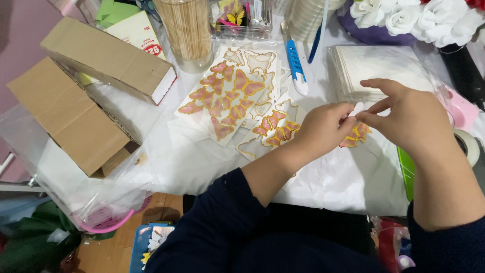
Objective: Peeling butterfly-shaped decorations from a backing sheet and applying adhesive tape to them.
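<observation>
Left hand [323, 129] and right hand [411, 119] meet at centre-right of frame, fingertips touching over the bench [333, 177], which has white sheeting over it.

Grip state: both hands pinch closed on a small white piece [357, 108]. Left thumb and forefinger hold its lower end, right thumb and forefinger its upper side. Right index finger sticks out straight toward 9 o'clock above the pinch. Can't tell what the piece is, mostly hidden by fingers.

Just under the pinch, at 6 o'clock of it: pink butterfly cutout [356, 135] with gold edge, lying on the bench, partly covered by the left hand.

At 9 o'clock of the left hand: small butterfly sheet [273, 129], several pink-gold butterflies left in it, some slots empty. At 10 o'clock of that: larger butterfly sheet [227, 93], overlapping more sheets below it.

At 12 o'clock of the hands: stack of white sheets in clear plastic [374, 65]. At 11 o'clock: blue-and-white utility knife [296, 68]. Further toward 11: clear tub of wooden sticks [186, 30], upright.

Far 9 to 10 o'clock: two cardboard boxes [81, 96], side by side, on clear plastic.

Top right corner: white fabric roses [419, 17]. At 3 o'clock, right edge: tape roll [470, 144], partly behind the right wrist.
</observation>
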